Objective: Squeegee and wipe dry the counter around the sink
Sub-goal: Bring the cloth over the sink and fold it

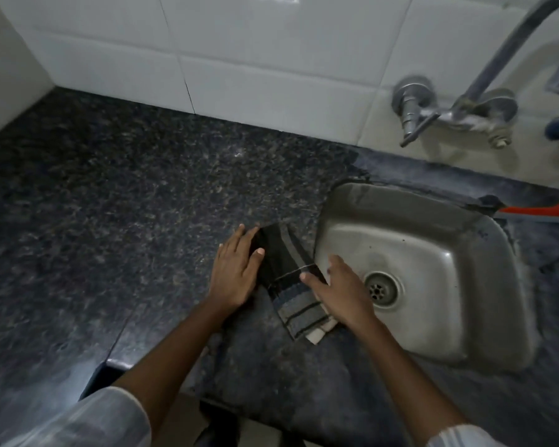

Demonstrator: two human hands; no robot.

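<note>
Both hands spread flat: left hand pressing the far end of a folded striped cloth, right hand on its near right edge, likely for wiping. Cloth on dark speckled counter, just left of the steel sink. White tiled wall behind; orange squeegee, probably, far right.

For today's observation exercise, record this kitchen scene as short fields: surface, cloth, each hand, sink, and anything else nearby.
surface: dark speckled counter
cloth: striped, folded cloth lying flat beside the sink's left rim
left hand: open, flat on cloth's left end
right hand: open, on cloth's right edge, over the rim
sink: steel, empty
nearby: wall tap; orange item at right edge
</note>
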